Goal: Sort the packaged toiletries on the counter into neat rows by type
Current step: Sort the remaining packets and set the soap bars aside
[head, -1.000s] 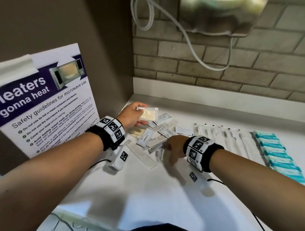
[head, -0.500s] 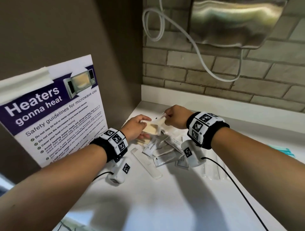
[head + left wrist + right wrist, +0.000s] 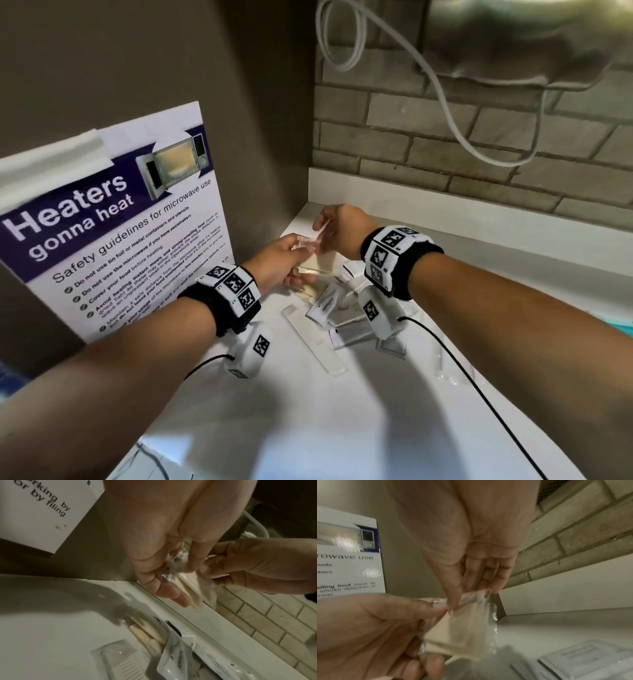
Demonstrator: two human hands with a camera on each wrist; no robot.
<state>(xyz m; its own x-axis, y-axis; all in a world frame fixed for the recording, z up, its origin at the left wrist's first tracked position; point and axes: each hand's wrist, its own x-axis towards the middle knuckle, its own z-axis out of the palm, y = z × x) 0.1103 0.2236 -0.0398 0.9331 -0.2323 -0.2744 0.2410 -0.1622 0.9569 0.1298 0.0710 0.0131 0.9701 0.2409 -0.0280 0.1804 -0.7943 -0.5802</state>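
A small clear packet with a cream pad inside (image 3: 310,244) hangs above the back left corner of the white counter (image 3: 308,411). My left hand (image 3: 299,248) pinches its left edge and my right hand (image 3: 323,228) pinches the top edge; the right wrist view shows the packet (image 3: 467,631) stretched between both thumbs. In the left wrist view the crumpled packet edge (image 3: 178,563) sits between my left fingers. Below lies a loose pile: more cream packets (image 3: 318,265), white sachets (image 3: 325,305) and a packaged comb (image 3: 313,339).
A microwave safety poster (image 3: 120,222) leans against the left wall close to my left wrist. The brick wall (image 3: 479,154) with a white cable (image 3: 445,102) rises behind. Teal packets (image 3: 620,325) show at the far right edge, partly hidden by my right arm.
My right hand left the pile and rose to the packet in my left hand. Both hands now hold it and have moved toward the back corner.
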